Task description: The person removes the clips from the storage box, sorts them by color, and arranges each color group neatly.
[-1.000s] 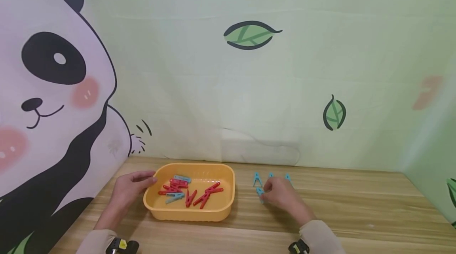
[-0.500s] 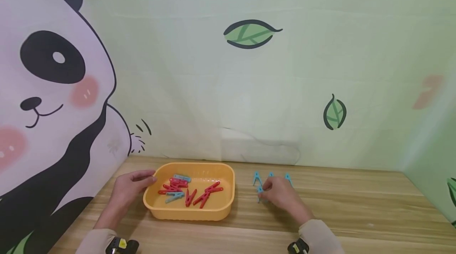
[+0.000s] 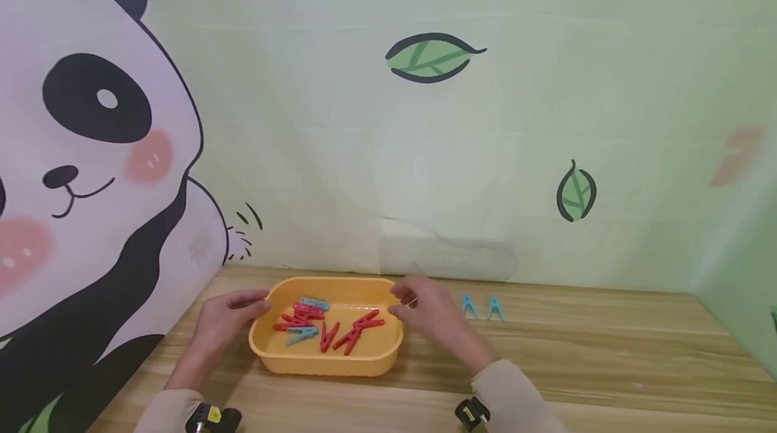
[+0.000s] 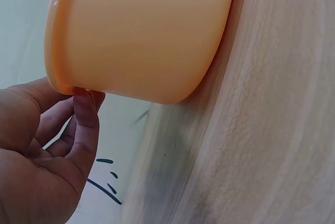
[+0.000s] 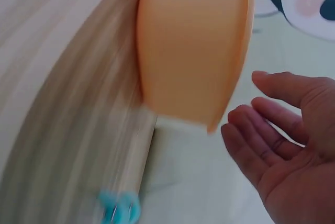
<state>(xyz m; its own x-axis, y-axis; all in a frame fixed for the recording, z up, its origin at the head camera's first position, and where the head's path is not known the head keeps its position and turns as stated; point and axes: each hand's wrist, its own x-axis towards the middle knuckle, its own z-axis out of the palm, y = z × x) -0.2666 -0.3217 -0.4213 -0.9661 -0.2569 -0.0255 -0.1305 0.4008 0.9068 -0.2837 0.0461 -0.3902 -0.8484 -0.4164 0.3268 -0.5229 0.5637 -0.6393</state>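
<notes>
A yellow plastic basin (image 3: 328, 367) stands on the table with several red clothespins (image 3: 351, 338) and blue clothespins (image 3: 302, 334) lying inside. My left hand (image 3: 226, 317) is at its left end; in the left wrist view the thumb and fingers pinch the basin's rim (image 4: 56, 67). Over at the right end, my right hand (image 3: 432, 315) is near the rim with fingers spread and nothing in them. The right wrist view shows a gap between those fingertips and the basin wall (image 5: 193, 46). Two more blue clothespins (image 3: 495, 309) rest on the table right of this hand.
A wooden table (image 3: 583, 359) runs back to a pale green cloth backdrop (image 3: 315, 150) printed with leaves and a panda (image 3: 109, 102). Blurred blue clothespins (image 5: 120, 208) show low in the right wrist view.
My right hand has let go of a blue clothespin on the table and moved left to the basin's right end, now covering the left clothespins. The left hand stays at the rim.
</notes>
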